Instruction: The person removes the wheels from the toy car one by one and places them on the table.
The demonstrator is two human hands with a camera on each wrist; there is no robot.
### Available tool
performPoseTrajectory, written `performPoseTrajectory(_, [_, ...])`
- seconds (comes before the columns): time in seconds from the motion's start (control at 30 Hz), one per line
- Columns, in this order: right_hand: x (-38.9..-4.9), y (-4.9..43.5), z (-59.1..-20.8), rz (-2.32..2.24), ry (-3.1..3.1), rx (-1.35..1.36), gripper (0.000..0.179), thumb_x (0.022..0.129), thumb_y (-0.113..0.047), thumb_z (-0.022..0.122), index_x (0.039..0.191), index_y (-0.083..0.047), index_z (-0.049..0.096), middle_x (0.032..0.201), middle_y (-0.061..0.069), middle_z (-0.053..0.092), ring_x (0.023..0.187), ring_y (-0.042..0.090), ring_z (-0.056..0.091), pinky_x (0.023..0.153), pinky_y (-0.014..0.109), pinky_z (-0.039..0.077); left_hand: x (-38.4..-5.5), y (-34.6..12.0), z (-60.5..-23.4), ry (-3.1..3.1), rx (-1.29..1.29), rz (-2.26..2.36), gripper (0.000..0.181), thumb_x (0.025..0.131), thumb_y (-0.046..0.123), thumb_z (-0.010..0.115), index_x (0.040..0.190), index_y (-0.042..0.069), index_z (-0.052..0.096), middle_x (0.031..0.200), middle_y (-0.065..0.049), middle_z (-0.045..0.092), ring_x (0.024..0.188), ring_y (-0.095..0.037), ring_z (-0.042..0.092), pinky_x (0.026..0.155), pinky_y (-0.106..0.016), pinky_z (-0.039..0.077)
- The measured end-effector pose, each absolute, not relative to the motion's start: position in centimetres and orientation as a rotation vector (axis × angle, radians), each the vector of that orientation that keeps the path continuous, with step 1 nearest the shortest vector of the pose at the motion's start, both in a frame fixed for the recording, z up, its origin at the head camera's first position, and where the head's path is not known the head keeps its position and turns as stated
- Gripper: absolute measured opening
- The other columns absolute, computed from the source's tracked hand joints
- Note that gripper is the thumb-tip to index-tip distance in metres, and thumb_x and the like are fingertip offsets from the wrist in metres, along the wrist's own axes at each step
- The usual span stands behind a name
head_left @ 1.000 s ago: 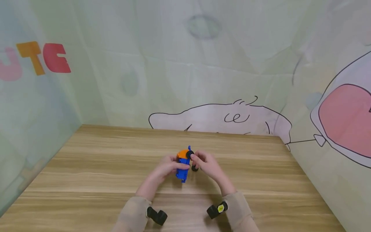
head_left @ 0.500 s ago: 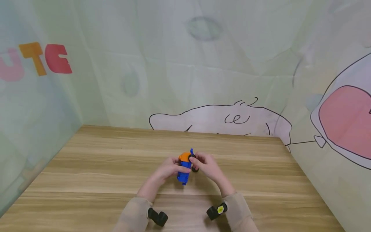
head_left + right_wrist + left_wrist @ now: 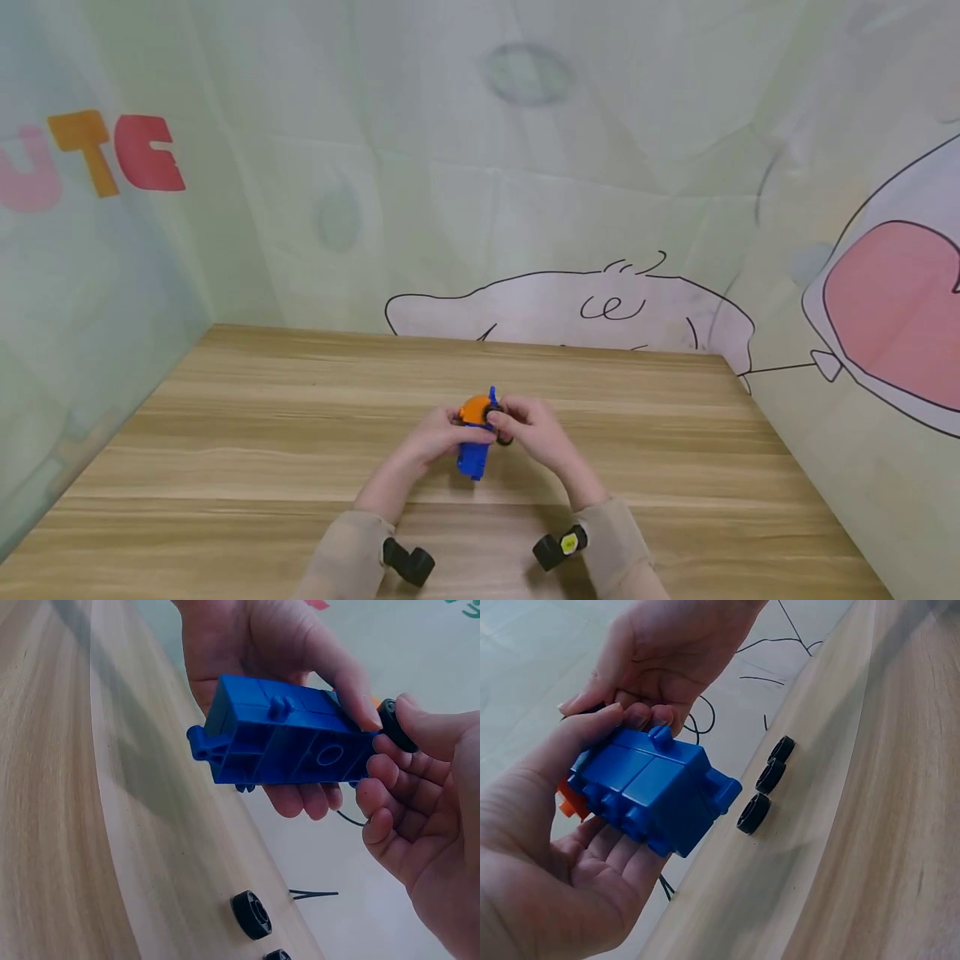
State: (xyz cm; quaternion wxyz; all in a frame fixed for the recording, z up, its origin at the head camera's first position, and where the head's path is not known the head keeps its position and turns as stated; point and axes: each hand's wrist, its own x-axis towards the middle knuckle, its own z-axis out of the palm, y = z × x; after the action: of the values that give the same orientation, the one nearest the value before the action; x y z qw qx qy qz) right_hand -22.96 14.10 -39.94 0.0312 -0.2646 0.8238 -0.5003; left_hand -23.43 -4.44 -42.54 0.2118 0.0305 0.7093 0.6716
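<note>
My left hand (image 3: 438, 435) grips a toy vehicle body (image 3: 472, 460) from the left, thumb across its top. The body is blue and blocky with small side pegs, and an orange piece (image 3: 474, 409) sits at its far end. In the right wrist view the blue body (image 3: 277, 735) shows a hollow, ribbed underside and a hooked tab. My right hand (image 3: 536, 429) pinches a black toy wheel (image 3: 395, 725) between thumb and fingers, against the body's side near the orange end. Fingers hide where the wheel meets the body.
Three loose black wheels stand in a row on the wooden table in the left wrist view, the nearest wheel (image 3: 754, 814) closest to the toy. A printed cloth backdrop (image 3: 300, 208) encloses the table (image 3: 247, 433) at the back and sides.
Both hands and the toy have shifted slightly toward me. The pinched wheel has turned from facing upward to more edge-on at the body's side. Both hands keep their hold.
</note>
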Motion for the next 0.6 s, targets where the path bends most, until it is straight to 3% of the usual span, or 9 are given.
performPoseTrajectory(0.1, [-23.78, 14.30, -41.24, -1.540, 2.526, -0.840, 0.031, 0.099, -0.026, 0.057, 0.080, -0.001, 0.059, 0.072, 0.007, 0.059, 0.067, 0.009, 0.051, 0.062, 0.022, 0.043, -23.48, -4.51, -42.52, 1.970, 0.085, 1.868, 0.045, 0.083, 0.022, 0.078, 0.116, -0.005, 0.062, 0.111, -0.012, 0.070, 0.096, -0.020, 0.064, 0.098, -0.039, 0.051])
performPoseTrajectory(0.33, [-23.75, 14.21, -41.05, -1.529, 2.505, -0.819, 0.022, 0.099, -0.014, 0.056, 0.083, 0.001, 0.059, 0.078, 0.023, 0.060, 0.069, 0.018, 0.052, 0.063, 0.022, 0.042, -23.42, -4.60, -42.29, 1.996, 0.077, 1.888, 0.043, 0.085, 0.017, 0.074, 0.118, -0.008, 0.061, 0.115, -0.016, 0.068, 0.096, -0.019, 0.064, 0.100, -0.043, 0.050])
performPoseTrajectory(0.6, [-23.56, 14.08, -40.83, -1.521, 2.509, -0.810, 0.020, 0.099, -0.012, 0.055, 0.084, 0.001, 0.060, 0.077, 0.020, 0.059, 0.071, 0.027, 0.054, 0.064, 0.022, 0.043, -23.29, -4.55, -42.05, 2.022, 0.071, 1.902, 0.042, 0.085, 0.015, 0.074, 0.118, -0.007, 0.062, 0.113, -0.015, 0.069, 0.093, -0.018, 0.064, 0.099, -0.042, 0.051])
